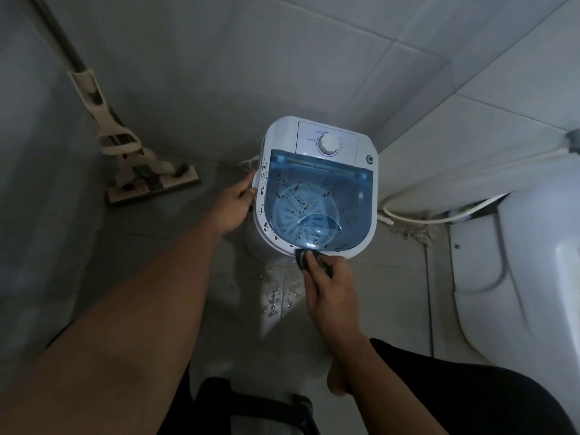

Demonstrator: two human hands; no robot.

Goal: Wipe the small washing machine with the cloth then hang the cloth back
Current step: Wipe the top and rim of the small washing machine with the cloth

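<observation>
A small white washing machine (pixel 282 133) with a clear blue lid (pixel 317 202) and a round white dial (pixel 328 144) stands on the tiled floor in a corner. Dark specks dot the lid and the white rim. My left hand (pixel 233 204) grips the machine's left edge. My right hand (pixel 331 285) is shut on a dark cloth (pixel 303 258) and presses it against the front rim of the machine, just below the lid's handle notch.
A beige flat mop (pixel 138 171) leans against the left wall. A white toilet (pixel 530 271) stands at the right, with white hoses (pixel 417 218) running behind the machine. Water drops lie on the floor (pixel 276 296) in front. A dark object (pixel 251 403) sits near my feet.
</observation>
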